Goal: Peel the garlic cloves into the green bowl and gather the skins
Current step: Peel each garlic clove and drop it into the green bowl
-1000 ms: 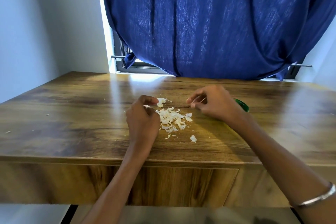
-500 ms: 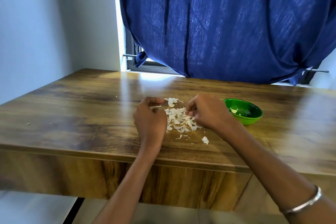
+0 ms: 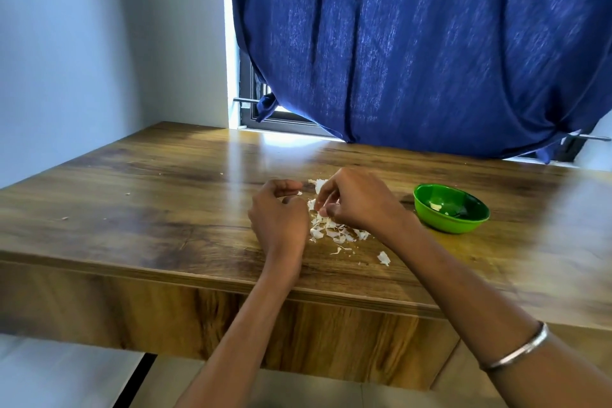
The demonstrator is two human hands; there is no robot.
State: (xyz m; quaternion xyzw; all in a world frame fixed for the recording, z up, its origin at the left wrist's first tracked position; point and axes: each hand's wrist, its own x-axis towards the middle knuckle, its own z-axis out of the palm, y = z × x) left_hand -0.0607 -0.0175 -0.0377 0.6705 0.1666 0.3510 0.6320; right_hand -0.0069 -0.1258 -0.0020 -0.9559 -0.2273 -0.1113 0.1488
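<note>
Garlic skins in a loose white pile mid-desk, closer to the near edge than the far one. One stray flake sits apart, nearer the near edge; a few tiny flecks lie out toward the left edge.

Right hand over the pile, fingers curled down into it, tips pinched on skins. Can't tell if a clove is in there, too small.

Left hand just beside the pile on its left, fingers curled in, thumb and forefinger pinching a small white scrap. The two hands are close together, not touching.

Green bowl right of the pile, near the right hand's wrist but apart from it. Upright, with a few pale pieces inside plus something dark I can't make out.

Metal bangle on the right forearm.

Desk is wood grain, glossy. Blue curtain hangs behind the far edge, over a window.
</note>
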